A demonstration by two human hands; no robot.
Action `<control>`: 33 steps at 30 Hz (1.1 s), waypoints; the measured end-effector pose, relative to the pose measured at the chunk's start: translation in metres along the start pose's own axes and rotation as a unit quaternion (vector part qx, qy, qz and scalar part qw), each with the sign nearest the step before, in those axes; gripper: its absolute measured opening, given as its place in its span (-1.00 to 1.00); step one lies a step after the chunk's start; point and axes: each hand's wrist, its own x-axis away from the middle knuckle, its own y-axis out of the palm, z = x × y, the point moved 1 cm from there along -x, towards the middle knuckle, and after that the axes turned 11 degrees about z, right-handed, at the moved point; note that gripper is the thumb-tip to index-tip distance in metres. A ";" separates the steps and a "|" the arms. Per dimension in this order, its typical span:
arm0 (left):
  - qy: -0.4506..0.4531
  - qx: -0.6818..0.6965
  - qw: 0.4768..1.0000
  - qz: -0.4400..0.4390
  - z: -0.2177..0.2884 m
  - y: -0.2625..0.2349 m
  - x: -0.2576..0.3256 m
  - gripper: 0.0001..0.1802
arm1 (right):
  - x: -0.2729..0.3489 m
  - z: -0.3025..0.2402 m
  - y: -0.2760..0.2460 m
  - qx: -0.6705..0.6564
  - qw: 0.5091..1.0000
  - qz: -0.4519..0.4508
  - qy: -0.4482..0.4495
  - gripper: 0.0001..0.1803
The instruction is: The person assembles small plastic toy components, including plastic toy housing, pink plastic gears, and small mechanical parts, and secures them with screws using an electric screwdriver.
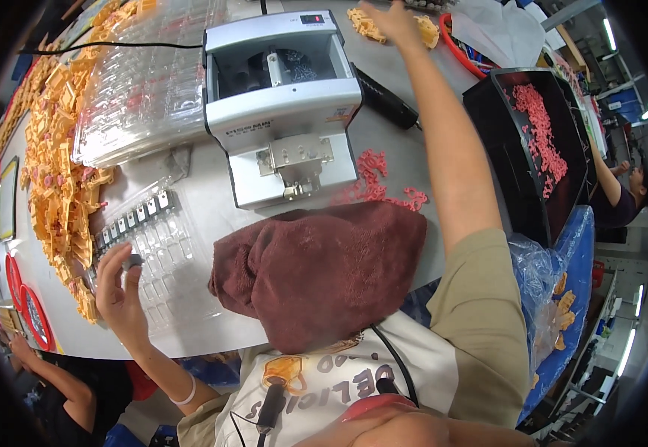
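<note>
My left hand is bent over the near-left side of a clear plastic tray. Its thumb and fingers pinch a small dark grey piece. Several black-and-silver pieces sit in a row along the tray's far slots. My right arm stretches to the far side, where my right hand hangs by the yellow plastic parts. Its fingers are spread apart, partly cut by the picture's top edge. Between my arms stands a white-and-grey machine with an open hopper holding small metal pieces.
A brown towel lies before the machine, beside small pink parts. Yellow parts heap at left, near stacked clear trays. A black bin with pink parts stands right. A black screwdriver-like tool lies beside the machine. Other people work nearby.
</note>
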 end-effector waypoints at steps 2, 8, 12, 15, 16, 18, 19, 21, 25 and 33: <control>0.020 0.011 1.000 -0.011 0.009 0.005 0.002 -0.72 | 0.004 -0.006 0.013 0.066 0.998 -0.004 0.018 -0.08; 0.011 0.101 0.995 -0.013 0.016 -0.003 0.019 -0.73 | 0.046 -0.024 -0.043 -0.107 0.993 -0.023 -0.035 -0.53; 0.020 0.150 0.987 -0.050 0.027 0.001 0.022 -0.69 | 0.033 0.061 -0.101 -0.204 0.968 0.017 -0.143 -0.63; 0.002 0.189 0.980 -0.069 0.032 0.004 0.027 -0.67 | 0.103 -0.007 -0.211 -0.440 0.890 -0.116 0.038 -0.62; 0.003 0.221 0.973 -0.073 0.036 0.005 0.030 -0.68 | 0.123 -0.020 -0.235 -0.445 0.884 -0.144 0.023 -0.67; 0.001 0.214 0.974 -0.073 0.040 0.011 0.031 -0.65 | 0.154 -0.025 -0.256 -0.393 0.866 -0.292 -0.104 -0.51; 0.025 0.218 0.972 -0.090 0.043 0.013 0.031 -0.64 | 0.176 -0.038 -0.253 -0.442 0.792 -0.408 -0.099 -0.62; 0.046 0.257 0.955 -0.137 0.050 0.023 0.030 -0.60 | 0.220 -0.083 -0.230 -0.480 0.680 -0.548 -0.080 -0.77; -0.023 0.325 0.936 -0.135 0.081 0.046 0.042 -0.59 | 0.261 -0.112 -0.183 -0.402 0.705 -0.534 -0.235 -0.83; 0.067 0.292 0.935 -0.191 0.110 0.089 0.052 -0.63 | 0.265 -0.109 -0.195 -0.432 0.813 -0.294 -0.256 -0.83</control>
